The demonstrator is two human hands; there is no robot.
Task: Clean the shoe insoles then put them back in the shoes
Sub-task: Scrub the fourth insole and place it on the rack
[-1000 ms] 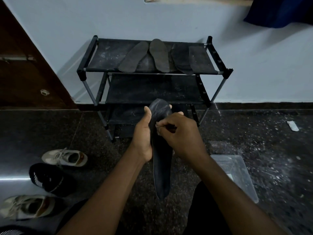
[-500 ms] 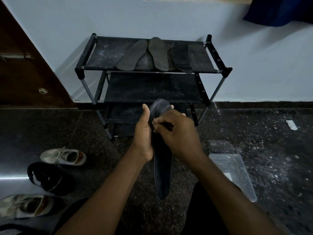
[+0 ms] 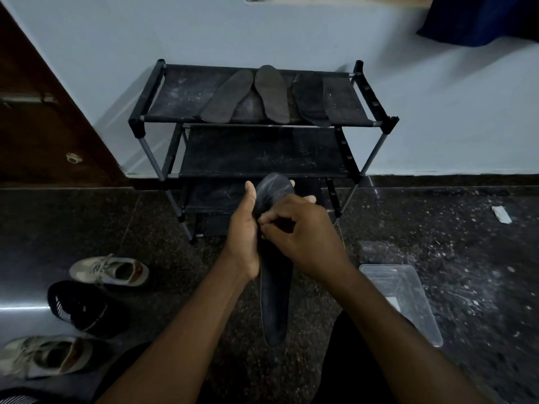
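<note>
A dark insole (image 3: 275,298) hangs upright in front of me, its rounded top bent over. My left hand (image 3: 243,231) grips its upper part from the left, thumb up along the edge. My right hand (image 3: 300,228) has its fingers curled and pinches at the insole's face near the top. Several other insoles (image 3: 269,96) lie side by side on the top shelf of a black shoe rack (image 3: 140,123). On the floor at the left lie a beige sneaker (image 3: 110,271), a black shoe (image 3: 78,307) and another beige sneaker (image 3: 43,357).
A clear plastic container (image 3: 408,298) sits on the dark speckled floor at my right. A small white scrap (image 3: 501,214) lies farther right. A brown door (image 3: 38,112) stands at the left, a pale wall behind the rack, a blue cloth (image 3: 481,18) at top right.
My right hand's fingers have shifted slightly on the insole's upper face. The insole and my left hand stay almost where they were.
</note>
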